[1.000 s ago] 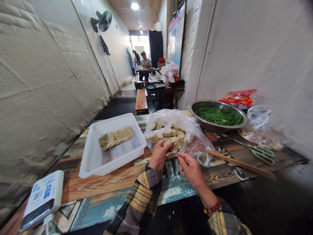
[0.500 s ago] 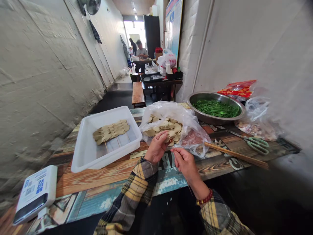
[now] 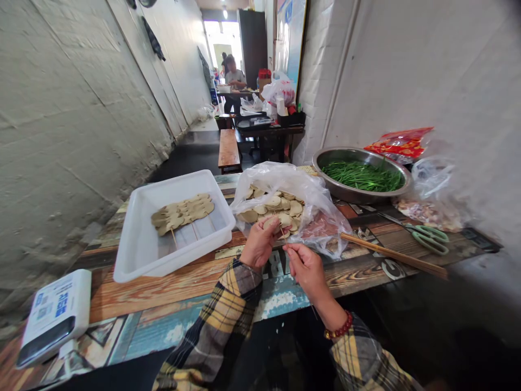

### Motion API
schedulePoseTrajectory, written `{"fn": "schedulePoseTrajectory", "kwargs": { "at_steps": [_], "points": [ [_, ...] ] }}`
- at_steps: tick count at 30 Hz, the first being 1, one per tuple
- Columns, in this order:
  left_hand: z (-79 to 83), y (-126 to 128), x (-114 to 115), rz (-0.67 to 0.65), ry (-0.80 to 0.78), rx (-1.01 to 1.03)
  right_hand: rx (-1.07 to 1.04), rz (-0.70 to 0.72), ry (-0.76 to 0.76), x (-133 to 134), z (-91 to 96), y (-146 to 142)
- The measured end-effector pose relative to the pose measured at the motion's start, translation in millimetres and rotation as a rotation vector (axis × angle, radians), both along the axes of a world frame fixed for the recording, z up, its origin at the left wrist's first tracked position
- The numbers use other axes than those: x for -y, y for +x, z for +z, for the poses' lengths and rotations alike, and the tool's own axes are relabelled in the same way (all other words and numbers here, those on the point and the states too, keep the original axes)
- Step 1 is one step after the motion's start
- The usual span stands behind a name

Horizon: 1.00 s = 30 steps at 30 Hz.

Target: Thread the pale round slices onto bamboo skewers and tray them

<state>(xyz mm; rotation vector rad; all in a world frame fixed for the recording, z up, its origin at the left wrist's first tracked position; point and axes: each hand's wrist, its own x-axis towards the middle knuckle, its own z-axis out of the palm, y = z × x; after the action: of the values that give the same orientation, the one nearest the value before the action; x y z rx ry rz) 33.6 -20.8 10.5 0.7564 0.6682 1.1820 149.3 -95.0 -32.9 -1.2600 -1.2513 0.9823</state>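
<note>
My left hand (image 3: 257,244) pinches a round beige slice (image 3: 270,221) at the near edge of an open clear plastic bag (image 3: 280,174). Inside that bag lie many loose slices (image 3: 280,203). Just to the right, the fingers of my right hand (image 3: 306,269) are closed on a thin skewer (image 3: 282,232). Its tip end shows at the slice; whether it passes through the slice I cannot tell. On the left, a white plastic tray (image 3: 142,270) holds several skewers of the same slices (image 3: 183,213), lying side by side.
A steel bowl (image 3: 345,193) of green chives (image 3: 360,176) stands back right, beside plastic bags (image 3: 431,190). Green-handled scissors (image 3: 429,239) and a bundle of wooden sticks (image 3: 394,258) lie right. A white device (image 3: 55,317) stands front left. A person (image 3: 235,79) sits farther back.
The whole view has shifted slightly, with the table things a little higher in the picture. Both hands keep their grips and have barely moved.
</note>
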Motion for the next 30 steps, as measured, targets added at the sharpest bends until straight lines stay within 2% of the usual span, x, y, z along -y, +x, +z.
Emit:
{"fn": "schedulePoseTrajectory", "kwargs": {
  "at_steps": [9,21,30],
  "points": [
    [-1.8,5.4,4.0,0.057,0.044,-0.052,0.067,-0.002,0.067,-0.1,-0.7,-1.0],
    [-8.4,15.8,9.6,-0.02,0.048,-0.099,0.076,-0.067,0.083,-6.9,-3.8,3.2],
    [-12.9,24.9,17.6,-0.072,0.082,-0.137,0.051,-0.075,0.032,-2.6,2.7,14.9]
  ]
}}
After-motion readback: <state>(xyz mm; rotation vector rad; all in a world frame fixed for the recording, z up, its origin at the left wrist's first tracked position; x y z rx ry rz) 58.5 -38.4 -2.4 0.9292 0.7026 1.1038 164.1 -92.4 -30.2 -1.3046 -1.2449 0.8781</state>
